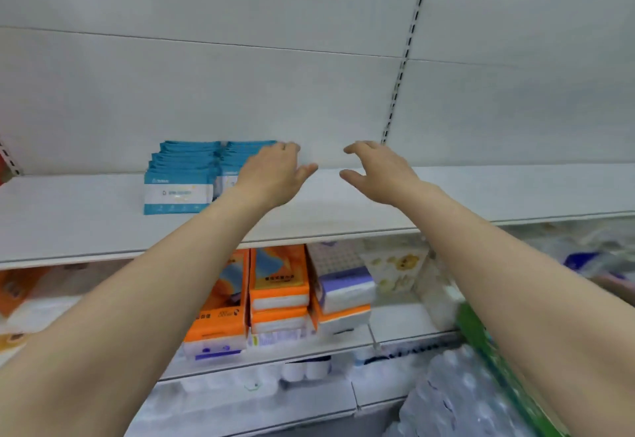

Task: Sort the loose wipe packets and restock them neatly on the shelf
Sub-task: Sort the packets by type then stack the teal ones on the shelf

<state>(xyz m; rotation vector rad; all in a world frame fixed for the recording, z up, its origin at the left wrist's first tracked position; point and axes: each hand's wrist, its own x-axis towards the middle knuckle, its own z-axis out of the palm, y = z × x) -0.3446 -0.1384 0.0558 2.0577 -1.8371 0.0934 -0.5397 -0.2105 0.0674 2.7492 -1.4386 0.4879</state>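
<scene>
Wipe packets (178,182), blue and white, stand in two upright rows on the left half of the white shelf (343,213). The rows run front to back, side by side and touching; the front packet of the left row faces outward, with a white label band across a blue wrapper. The print on it is too blurred to read. The right row is partly hidden behind the left forearm.

The left hand (275,179) hovers above the shelf, just beside the right row of packets. Its fingers are spread and relaxed, thumb out to the right; the grip is open and empty. Whether the fingertips touch the packets cannot be determined.

The right hand (381,175) hovers over a bare part of the shelf, apart from the packets. Its fingers are loosely bent, thumb out to the left; this grip is likewise open and empty. The two hands face each other with a gap between the thumbs.

On the lower shelf (395,320), orange tissue packs (278,282) stand in a group, with a purple-and-white pack (343,282) just to their right and a pale pack with yellow figures (395,271) beyond it.
</scene>
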